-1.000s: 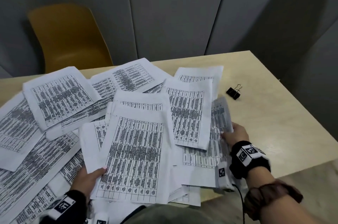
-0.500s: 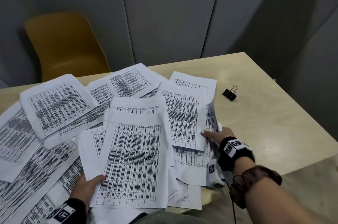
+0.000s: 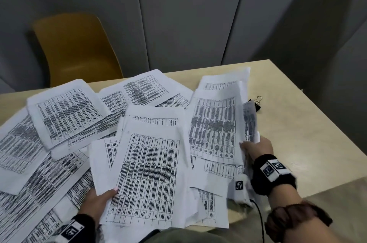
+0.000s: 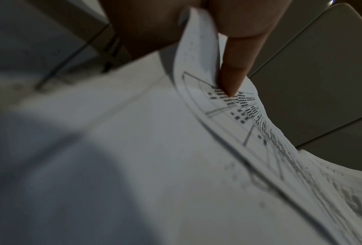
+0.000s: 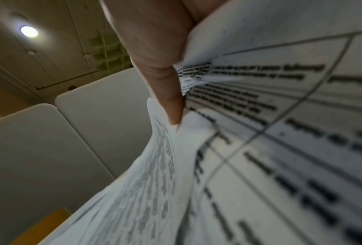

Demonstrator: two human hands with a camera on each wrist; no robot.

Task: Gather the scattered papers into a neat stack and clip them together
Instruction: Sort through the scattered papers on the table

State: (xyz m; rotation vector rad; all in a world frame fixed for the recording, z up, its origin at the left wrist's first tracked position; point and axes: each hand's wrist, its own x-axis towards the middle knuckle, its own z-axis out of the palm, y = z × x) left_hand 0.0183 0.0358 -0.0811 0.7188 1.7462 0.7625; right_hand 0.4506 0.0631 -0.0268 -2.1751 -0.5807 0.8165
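Several printed sheets with dense tables lie scattered over the beige table point(image 3: 301, 135). My left hand point(image 3: 99, 201) grips the near-left edge of a bundle of sheets point(image 3: 147, 177) at the table's front, thumb on top; the left wrist view shows the thumb point(image 4: 232, 77) pressing on the print. My right hand point(image 3: 256, 148) pinches a few sheets point(image 3: 215, 123) at their right edge and holds them lifted off the table; its thumb point(image 5: 171, 106) lies on the paper in the right wrist view. A black binder clip point(image 3: 257, 105) sits on the table behind those lifted sheets, partly hidden.
A yellow chair point(image 3: 75, 50) stands behind the table at the left. Grey wall panels point(image 3: 188, 14) close off the back. More loose sheets point(image 3: 65, 113) cover the table's left half. Bare tabletop lies to the right of my right hand.
My right hand has taken hold of the sheets on the right and raised them, so they now cover part of the binder clip. The left hand keeps its hold on the front bundle.
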